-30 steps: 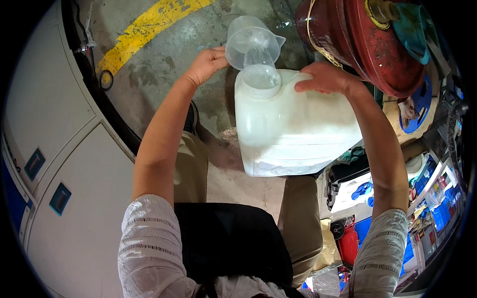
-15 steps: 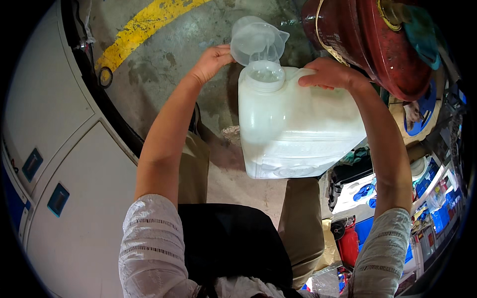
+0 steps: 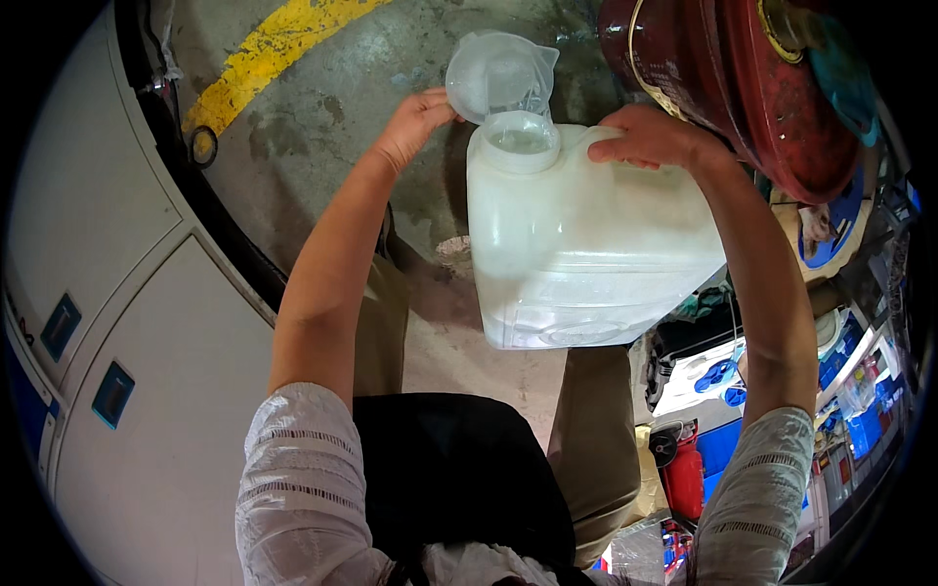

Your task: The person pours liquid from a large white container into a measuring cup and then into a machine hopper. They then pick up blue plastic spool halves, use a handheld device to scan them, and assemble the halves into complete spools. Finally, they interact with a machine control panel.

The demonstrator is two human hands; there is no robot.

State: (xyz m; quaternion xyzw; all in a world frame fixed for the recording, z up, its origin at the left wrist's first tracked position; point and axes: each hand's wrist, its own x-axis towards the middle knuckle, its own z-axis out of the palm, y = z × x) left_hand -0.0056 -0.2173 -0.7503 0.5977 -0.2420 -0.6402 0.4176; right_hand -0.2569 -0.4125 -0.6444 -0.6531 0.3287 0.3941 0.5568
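Observation:
My left hand (image 3: 418,125) is closed on the side of a clear plastic measuring jug (image 3: 482,76) with a pouring lip. The jug is at the uncapped round mouth (image 3: 521,137) of a large whitish plastic jerrycan (image 3: 586,230). Clear liquid shows between mouth and jug; which way it runs I cannot tell. Over the jerrycan's top, my right hand (image 3: 650,137) grips it, thumb toward the mouth and the other fingers partly hidden. The jerrycan is in front of my knees, right of centre.
A dark red drum (image 3: 728,88) stands close beyond my right hand. Left are white cabinet panels (image 3: 156,381) with dark handles. A yellow stripe (image 3: 269,54) marks the concrete floor. Lower right lie a red canister (image 3: 686,479) and blue items. A black seat edge (image 3: 449,469) is between my legs.
The jug has shifted slightly left, and the liquid between it and the mouth looks narrower. Both hands keep their hold; the jerrycan has barely moved.

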